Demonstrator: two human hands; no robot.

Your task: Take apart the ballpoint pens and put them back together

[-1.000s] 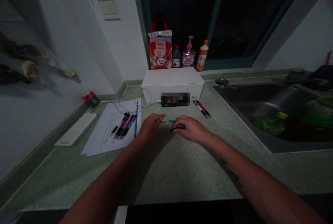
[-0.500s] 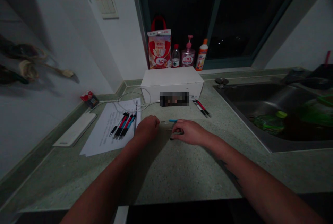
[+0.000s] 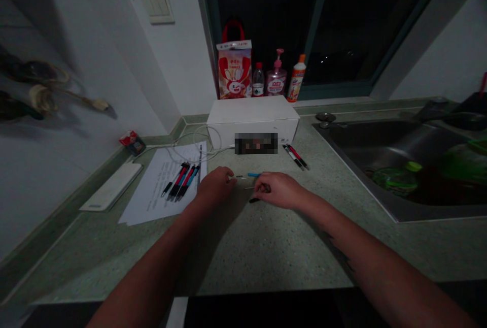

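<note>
Close to the middle of the counter, my left hand (image 3: 216, 186) has curled fingers, with thumb and forefinger at the end of a small pale pen part (image 3: 240, 177). My right hand (image 3: 282, 190) is closed just to the right, its fingertips bent down over the counter; whatever they pinch is hidden. A blue pen barrel (image 3: 253, 174) lies beyond the right fingers. A thin pen refill (image 3: 248, 188) shows at the fingertips, and a black pen piece (image 3: 253, 199) lies just below them. I cannot tell whether the right fingers grip either one.
Several pens (image 3: 181, 182) lie on printed sheets (image 3: 152, 196) at left, beside a white flat device (image 3: 112, 186) with a cable. Two pens (image 3: 296, 157) lie before a white box (image 3: 253, 112). Bottles (image 3: 276, 76) stand behind it. A sink (image 3: 365, 186) is at right.
The view has shifted slightly. My left thumb and forefinger have moved to the small pale part's end. My right fingers have shifted slightly, and more of the black piece shows below them.
</note>
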